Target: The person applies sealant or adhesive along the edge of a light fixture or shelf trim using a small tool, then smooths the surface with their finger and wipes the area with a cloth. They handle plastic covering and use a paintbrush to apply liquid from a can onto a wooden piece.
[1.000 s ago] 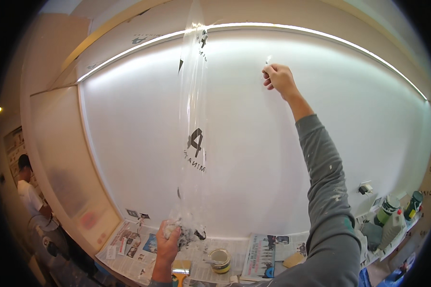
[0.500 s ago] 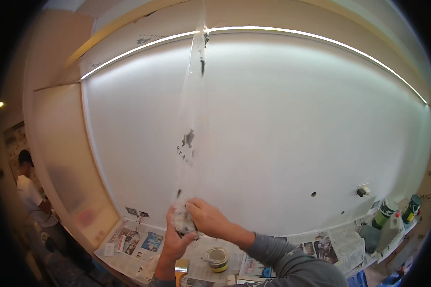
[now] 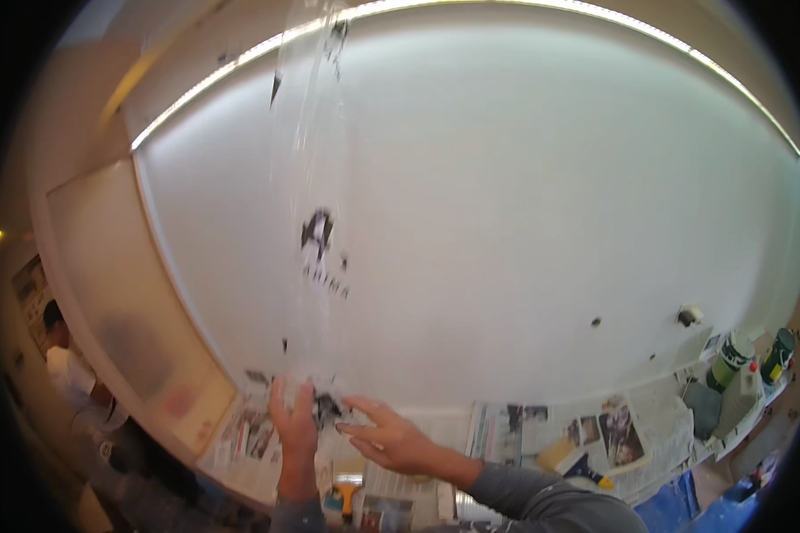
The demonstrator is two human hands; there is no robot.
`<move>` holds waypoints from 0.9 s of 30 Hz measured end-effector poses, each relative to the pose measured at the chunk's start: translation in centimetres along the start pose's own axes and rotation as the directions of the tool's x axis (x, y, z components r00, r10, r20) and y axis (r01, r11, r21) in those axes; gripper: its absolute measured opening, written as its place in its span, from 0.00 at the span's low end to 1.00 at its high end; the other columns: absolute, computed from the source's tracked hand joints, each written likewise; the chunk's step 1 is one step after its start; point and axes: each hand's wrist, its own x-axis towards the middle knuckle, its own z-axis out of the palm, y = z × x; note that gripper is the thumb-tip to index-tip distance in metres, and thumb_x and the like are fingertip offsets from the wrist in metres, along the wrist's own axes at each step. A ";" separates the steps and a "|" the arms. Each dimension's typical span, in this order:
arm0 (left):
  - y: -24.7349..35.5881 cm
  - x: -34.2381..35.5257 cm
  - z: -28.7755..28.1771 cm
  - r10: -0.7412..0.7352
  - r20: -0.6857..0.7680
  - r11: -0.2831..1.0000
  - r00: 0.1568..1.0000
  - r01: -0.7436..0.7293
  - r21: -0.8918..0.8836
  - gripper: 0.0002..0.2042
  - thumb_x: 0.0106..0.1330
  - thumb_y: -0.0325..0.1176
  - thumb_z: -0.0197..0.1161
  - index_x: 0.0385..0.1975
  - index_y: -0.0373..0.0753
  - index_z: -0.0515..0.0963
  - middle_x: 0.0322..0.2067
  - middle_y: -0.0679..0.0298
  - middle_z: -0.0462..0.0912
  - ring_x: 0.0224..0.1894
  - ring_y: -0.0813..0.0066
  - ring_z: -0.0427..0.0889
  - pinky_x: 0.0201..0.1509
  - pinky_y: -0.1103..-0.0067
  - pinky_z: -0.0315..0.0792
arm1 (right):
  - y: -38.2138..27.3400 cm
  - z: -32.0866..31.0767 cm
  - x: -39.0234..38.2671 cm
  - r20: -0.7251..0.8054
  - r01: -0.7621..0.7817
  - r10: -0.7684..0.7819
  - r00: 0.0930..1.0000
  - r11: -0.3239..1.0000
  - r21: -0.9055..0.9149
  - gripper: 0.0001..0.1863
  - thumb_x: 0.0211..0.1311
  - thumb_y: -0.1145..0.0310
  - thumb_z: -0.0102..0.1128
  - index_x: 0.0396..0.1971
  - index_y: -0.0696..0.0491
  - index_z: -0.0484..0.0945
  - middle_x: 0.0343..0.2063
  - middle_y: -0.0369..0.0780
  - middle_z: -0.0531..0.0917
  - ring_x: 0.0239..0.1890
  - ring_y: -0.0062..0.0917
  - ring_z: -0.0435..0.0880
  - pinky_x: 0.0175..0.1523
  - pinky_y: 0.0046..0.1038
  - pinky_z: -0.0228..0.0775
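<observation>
A long strip of clear plastic sheeting (image 3: 318, 293) with dark printed marks hangs down in front of the white wall. Its lower end is gathered into a crumpled bunch (image 3: 327, 409) between my hands. To the left of the bunch, my left hand (image 3: 295, 422) is raised beside it, fingers stretched upward. My right hand (image 3: 396, 437) is on the other side with its fingers apart, pointing at the plastic. Whether the fingertips touch the bunch is hard to make out. Below my hands lies a flat paintbrush (image 3: 347, 493) with an orange handle.
Newspaper (image 3: 507, 435) covers the ledge under the wall. A second brush (image 3: 582, 466) lies on it at right. Green-labelled tubs (image 3: 731, 362) and a pale jug (image 3: 740, 404) crowd the right end. A framed translucent panel (image 3: 138, 302) and another person (image 3: 76, 373) are at left.
My hands have moved apart, and the squeezed bunch of plastic has loosened between them. The hanging strip looks wider and lower down. The whole view has shifted downward and turned slightly.
</observation>
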 end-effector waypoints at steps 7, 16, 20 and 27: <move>-0.6 1.8 -0.8 -0.218 0.074 0.941 0.973 0.229 -0.250 0.11 0.67 0.30 0.62 0.46 0.33 0.77 0.41 0.62 0.81 0.44 0.74 0.80 0.50 0.78 0.74 | 0.0 -1.1 -4.7 -0.085 -0.417 0.431 0.898 0.897 0.147 0.11 0.59 0.71 0.67 0.42 0.55 0.83 0.60 0.49 0.75 0.61 0.39 0.75 0.59 0.34 0.71; -1.0 0.1 -3.4 -0.229 0.391 0.820 0.891 0.393 -0.416 0.14 0.71 0.32 0.55 0.53 0.34 0.74 0.51 0.59 0.76 0.51 0.72 0.78 0.55 0.74 0.72 | -0.7 11.1 3.6 -0.383 -0.374 0.493 0.781 0.861 0.344 0.25 0.70 0.59 0.56 0.63 0.54 0.69 0.53 0.45 0.75 0.52 0.28 0.77 0.54 0.27 0.72; -1.8 1.5 -8.2 0.169 0.671 0.981 0.722 -0.188 -0.045 0.35 0.65 0.33 0.62 0.69 0.31 0.54 0.60 0.53 0.67 0.59 0.66 0.72 0.63 0.71 0.67 | -0.2 9.0 4.5 -0.304 -0.327 0.707 0.638 0.606 0.725 0.19 0.78 0.58 0.43 0.57 0.55 0.71 0.37 0.36 0.78 0.41 0.17 0.77 0.47 0.22 0.72; -0.9 4.0 -6.4 0.047 0.724 0.980 0.688 0.108 -0.166 0.32 0.58 0.37 0.76 0.58 0.29 0.70 0.54 0.56 0.77 0.54 0.72 0.77 0.57 0.75 0.73 | -1.0 6.9 6.3 -0.171 -0.500 0.659 0.733 0.691 0.523 0.22 0.76 0.51 0.42 0.46 0.55 0.75 0.34 0.38 0.79 0.39 0.22 0.77 0.49 0.28 0.69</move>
